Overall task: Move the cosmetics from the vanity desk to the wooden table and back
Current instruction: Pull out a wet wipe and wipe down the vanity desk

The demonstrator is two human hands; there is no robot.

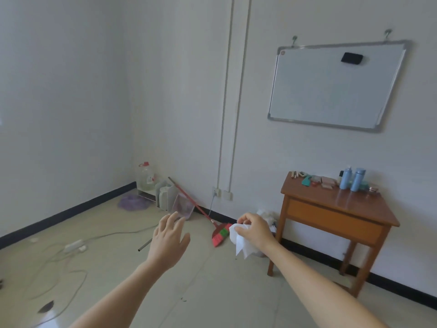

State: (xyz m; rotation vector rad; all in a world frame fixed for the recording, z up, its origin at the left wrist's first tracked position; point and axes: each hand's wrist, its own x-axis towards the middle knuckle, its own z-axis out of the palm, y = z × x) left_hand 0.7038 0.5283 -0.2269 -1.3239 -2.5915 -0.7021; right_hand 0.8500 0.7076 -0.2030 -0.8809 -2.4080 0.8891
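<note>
Wooden table [350,205]: stands against the right-hand wall, below the whiteboard [331,91], with its drawer front facing the room.
Cosmetics [316,180]: lie on the tabletop along the strip nearest the wall. They include small flat cases, a teal piece and a few stick-shaped items at the left end, too small to identify further.
Blue bottles [345,178]: two stand upright side by side at the right end of the group, well apart from both hands.
Left hand [169,237]: raised in front of the body with its back to the camera, fingers spread and relaxed, holding nothing.
Right hand [254,229]: held out beside the left, with thumb and fingers curled to pinch a white tissue [241,243] that hangs crumpled beneath them.
Eraser [351,58]: black, stuck to the upper right of the whiteboard.
Broom [221,234]: red and green head on the floor, red handle slanting towards the wall.
Corner: a clear jug [146,177] with a red cap stands there.
Power strip [73,245]: white, lies on the tiles at the left among loose cords.
</note>
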